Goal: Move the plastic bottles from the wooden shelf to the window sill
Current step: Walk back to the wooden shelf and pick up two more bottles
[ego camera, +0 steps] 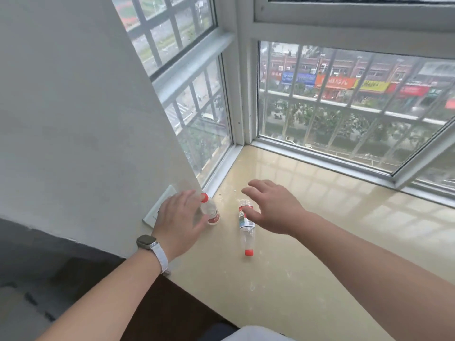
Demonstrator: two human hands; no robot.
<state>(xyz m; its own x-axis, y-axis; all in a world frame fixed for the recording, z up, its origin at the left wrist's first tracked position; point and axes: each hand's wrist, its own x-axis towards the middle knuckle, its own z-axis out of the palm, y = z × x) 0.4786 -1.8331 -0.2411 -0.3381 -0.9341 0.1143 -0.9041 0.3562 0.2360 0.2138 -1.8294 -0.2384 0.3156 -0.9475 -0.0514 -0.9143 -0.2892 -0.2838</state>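
Grip: my left hand open, fingers straight beside the standing bottle; right hand splayed, holding nothing | both clear ribbed plastic, on the glossy beige window sill | lying bottle: long axis toward the window, red cap toward me

The left hand hides part of the left bottle.

Two plastic bottles down there: left bottle, right bottle. Two lids, a red cap on one, another cap on the other. One window sill. Two hands: left grip, right grip. One wristwatch. One white wall plate, possibly a socket.
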